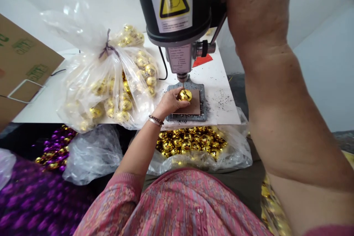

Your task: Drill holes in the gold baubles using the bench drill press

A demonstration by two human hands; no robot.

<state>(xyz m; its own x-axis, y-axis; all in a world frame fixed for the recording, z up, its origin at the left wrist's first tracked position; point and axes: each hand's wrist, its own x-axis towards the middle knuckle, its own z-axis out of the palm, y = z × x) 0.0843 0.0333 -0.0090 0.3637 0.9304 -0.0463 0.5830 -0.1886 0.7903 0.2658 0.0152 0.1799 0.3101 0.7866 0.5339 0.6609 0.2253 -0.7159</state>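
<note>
My left hand (pixel 169 101) is closed around a small gold mirrored ball (pixel 184 94), holding it on a brown pad (pixel 195 106) on the drill press base (pixel 204 112). The drill bit (pixel 183 81) comes down onto the top of the ball. My right hand (pixel 256 5) is raised at the top right, wrapped round the press's metal lever (pixel 219 27). The black press head (pixel 177 3) carries a yellow warning sticker.
A tied clear bag of gold balls (pixel 110 88) sits left of the press on the white table (pixel 41 107). An open bag of gold balls (pixel 190 145) lies in my lap area. Purple and gold beads (pixel 54 151), another plastic bag (pixel 92 155) and a cardboard box (pixel 22 66) are left.
</note>
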